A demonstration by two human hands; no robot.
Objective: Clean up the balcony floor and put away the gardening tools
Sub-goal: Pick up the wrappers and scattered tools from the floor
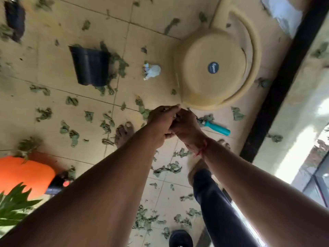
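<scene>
At far left an orange pot (pixel 23 175) stands on the tiled floor (pixel 21 107), which is strewn with dried green leaves (pixel 73 101). A black pot (pixel 90 66) lies on its side farther up. In the middle, the left hand (pixel 161 125) and right hand (pixel 185 127) meet, fingers curled against each other; whether they pinch anything cannot be told. Above them sits an upturned beige tub (pixel 213 86); its round dark-blue label (pixel 213 67) carries white script too blurred to read. A teal-handled tool (pixel 216 127) lies on the floor just right of the hands.
</scene>
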